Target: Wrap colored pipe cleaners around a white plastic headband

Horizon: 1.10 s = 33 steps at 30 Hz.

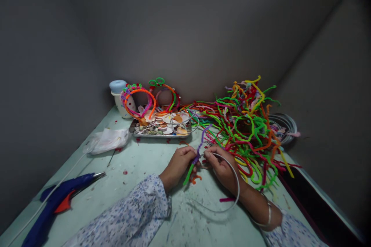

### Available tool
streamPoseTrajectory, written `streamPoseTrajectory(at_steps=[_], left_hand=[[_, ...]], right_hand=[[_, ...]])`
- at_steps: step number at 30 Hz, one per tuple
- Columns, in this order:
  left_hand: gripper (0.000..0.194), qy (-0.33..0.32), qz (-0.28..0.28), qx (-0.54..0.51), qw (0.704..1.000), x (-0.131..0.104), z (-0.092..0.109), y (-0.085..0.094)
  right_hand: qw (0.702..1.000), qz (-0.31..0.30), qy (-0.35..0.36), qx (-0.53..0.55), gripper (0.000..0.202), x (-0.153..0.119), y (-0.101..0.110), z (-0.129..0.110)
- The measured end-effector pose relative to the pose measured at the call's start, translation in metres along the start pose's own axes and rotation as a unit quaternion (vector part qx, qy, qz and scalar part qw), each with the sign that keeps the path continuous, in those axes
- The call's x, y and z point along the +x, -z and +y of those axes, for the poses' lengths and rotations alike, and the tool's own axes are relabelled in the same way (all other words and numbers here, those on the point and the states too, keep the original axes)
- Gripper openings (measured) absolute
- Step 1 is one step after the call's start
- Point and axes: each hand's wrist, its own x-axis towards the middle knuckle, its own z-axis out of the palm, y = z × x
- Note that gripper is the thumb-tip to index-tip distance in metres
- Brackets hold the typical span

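Observation:
Near the middle of the table, my left hand (pixel 182 163) pinches a purple pipe cleaner (pixel 204 139), whose purple end points up. A green pipe cleaner piece (pixel 188 175) hangs down from the same fingers, with an orange bit (pixel 196 179) beside them. Close by on the right, my right hand (pixel 222 165) has its fingers closed on a pale wire hoop (pixel 238 185). The hoop curves round below that hand, and its far end lies over the table. Both hands' fingertips are close together, and the exact join between wire and pipe cleaner is too small to tell.
A metal tray (pixel 158 136) of shells and decorated headbands (pixel 153 104) stands behind. Tangled pipe cleaners (pixel 246 123) and a wire coil (pixel 290 125) lie right. At left are a blue glue gun (pixel 62 197), its cord, a plastic bag (pixel 108 141) and a blue-lidded jar (pixel 123 104).

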Motion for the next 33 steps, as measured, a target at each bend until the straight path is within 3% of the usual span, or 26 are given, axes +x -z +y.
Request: streamPoseTrajectory(at_steps=[11,33], left_hand=[[0.014,0.025,-0.044,-0.01,0.999,0.001,0.004,0.004],[0.025,0.016,-0.02,0.042,0.999,-0.001,0.008,0.002]], right_hand=[[1.0,-0.01,0.015,-0.015,0.02,0.002,0.002,-0.002],[1.0,-0.007,-0.002,0.01,0.019,0.001,0.0,0.01]])
